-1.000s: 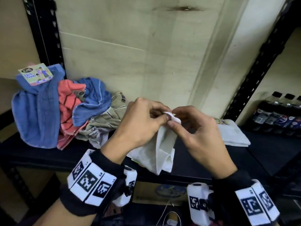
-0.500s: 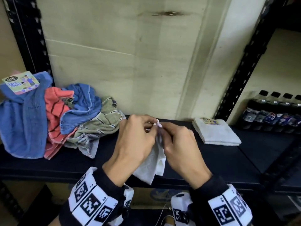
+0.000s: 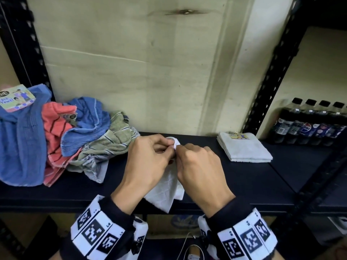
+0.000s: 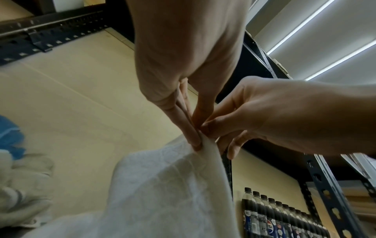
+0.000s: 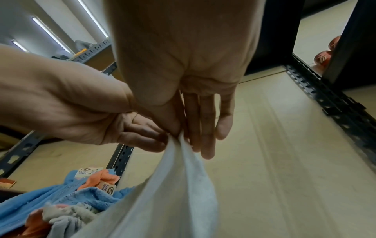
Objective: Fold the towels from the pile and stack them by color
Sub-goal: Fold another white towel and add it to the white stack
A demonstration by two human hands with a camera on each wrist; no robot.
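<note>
Since a moment ago, my hands are sitting lower and closer together over the black shelf. My left hand and right hand are both pinching the top corner of the white towel, which is hanging between them above the shelf. The unfolded pile is lying to my left, a folded white towel to my right.

White towel: soft cloth, matt, faint woven grid. Pile: terry cloth, nubby, matt; paper tags glossy. Folded towels: same matt cloth. Shelf: dark, smooth, matt. Uprights: black perforated metal, dull. Back panel: pale wood, smooth. Bottles: glossy plastic.
</note>
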